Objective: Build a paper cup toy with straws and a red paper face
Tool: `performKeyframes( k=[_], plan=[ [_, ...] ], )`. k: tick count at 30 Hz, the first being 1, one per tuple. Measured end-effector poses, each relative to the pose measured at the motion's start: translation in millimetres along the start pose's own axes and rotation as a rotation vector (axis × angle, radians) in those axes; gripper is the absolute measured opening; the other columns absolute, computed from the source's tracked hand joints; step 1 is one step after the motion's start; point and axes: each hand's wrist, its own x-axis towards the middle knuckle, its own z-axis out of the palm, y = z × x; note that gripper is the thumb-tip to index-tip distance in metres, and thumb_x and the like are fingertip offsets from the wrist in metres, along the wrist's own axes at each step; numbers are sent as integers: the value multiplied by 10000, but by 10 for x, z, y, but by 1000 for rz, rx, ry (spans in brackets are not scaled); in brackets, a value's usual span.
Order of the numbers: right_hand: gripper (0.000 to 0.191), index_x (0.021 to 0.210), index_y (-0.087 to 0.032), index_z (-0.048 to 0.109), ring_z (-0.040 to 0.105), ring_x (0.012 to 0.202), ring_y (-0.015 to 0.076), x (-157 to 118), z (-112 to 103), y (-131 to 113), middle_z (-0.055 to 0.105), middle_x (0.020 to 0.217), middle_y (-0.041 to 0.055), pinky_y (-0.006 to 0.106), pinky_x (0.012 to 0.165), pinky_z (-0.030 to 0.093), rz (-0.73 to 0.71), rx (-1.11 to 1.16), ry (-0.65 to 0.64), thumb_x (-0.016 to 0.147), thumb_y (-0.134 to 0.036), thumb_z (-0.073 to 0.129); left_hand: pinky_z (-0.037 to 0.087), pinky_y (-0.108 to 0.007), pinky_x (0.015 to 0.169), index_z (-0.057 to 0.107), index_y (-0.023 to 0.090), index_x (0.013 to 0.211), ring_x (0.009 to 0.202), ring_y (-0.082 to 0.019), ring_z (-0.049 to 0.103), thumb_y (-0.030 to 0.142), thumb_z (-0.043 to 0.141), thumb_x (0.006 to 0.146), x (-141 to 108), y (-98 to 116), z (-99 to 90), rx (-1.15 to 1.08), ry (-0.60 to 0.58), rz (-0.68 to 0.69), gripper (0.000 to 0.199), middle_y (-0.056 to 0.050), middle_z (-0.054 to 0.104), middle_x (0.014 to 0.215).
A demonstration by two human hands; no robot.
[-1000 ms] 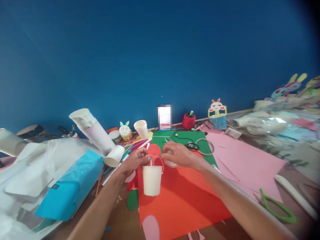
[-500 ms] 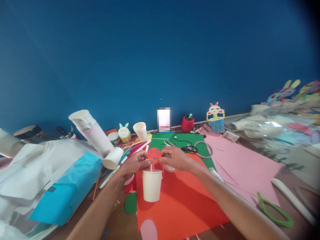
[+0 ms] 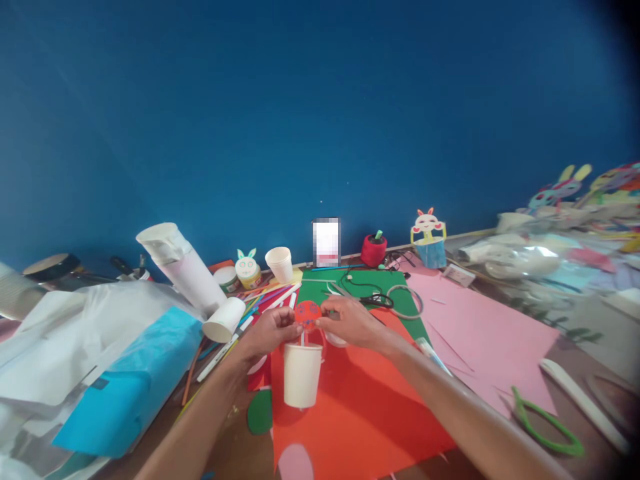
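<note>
Between my hands is a round red paper face (image 3: pixel 309 314) with features drawn in blue. My left hand (image 3: pixel 273 329) pinches its left edge, while the fingers of my right hand (image 3: pixel 347 320) are closed on its right edge. A thin white stick (image 3: pixel 303 339) runs down from the face into a white paper cup (image 3: pixel 303 377) just below. The cup is upright, over a sheet of red paper (image 3: pixel 370 400). Its inside is mostly hidden from me.
Scissors (image 3: pixel 377 300) and a ring of tape (image 3: pixel 407 301) lie on green paper behind my hands. Pink paper (image 3: pixel 485 327) spreads to the right, near a green pipe cleaner loop (image 3: pixel 545 427). A tipped white cup (image 3: pixel 224 320) and blue sheeting (image 3: pixel 130 387) are at left.
The red face tips slightly back and sits a little lower in view. A small tip now shows below the cup's base. Both hands keep their hold.
</note>
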Motion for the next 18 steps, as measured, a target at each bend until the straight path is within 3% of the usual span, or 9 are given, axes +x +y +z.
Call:
performKeyframes(
  k=[7,13,18],
  plan=[
    [193,614,-171,545,428,603,90,2,-4,-47,527,645,-18,208,532,240,43,-44,39,736,-320,524,407,-241,620,592,135,770,647,-136,549,294,700,621,-24,83,40,-46,-16,-24,243,-11,612,686],
    [190,611,-177,549,407,584,86,4,-37,-88,510,628,-23,205,514,223,57,-60,56,724,-329,533,418,-236,581,584,132,789,628,-147,573,335,695,622,-24,176,97,-69,57,-68,285,-26,638,698],
    [165,614,-178,548,398,581,84,-7,-64,-127,506,626,-24,205,523,222,83,-46,60,722,-300,526,438,-251,616,555,148,886,642,-145,590,316,704,614,-5,162,123,-125,55,-67,353,-34,649,744]
  ],
)
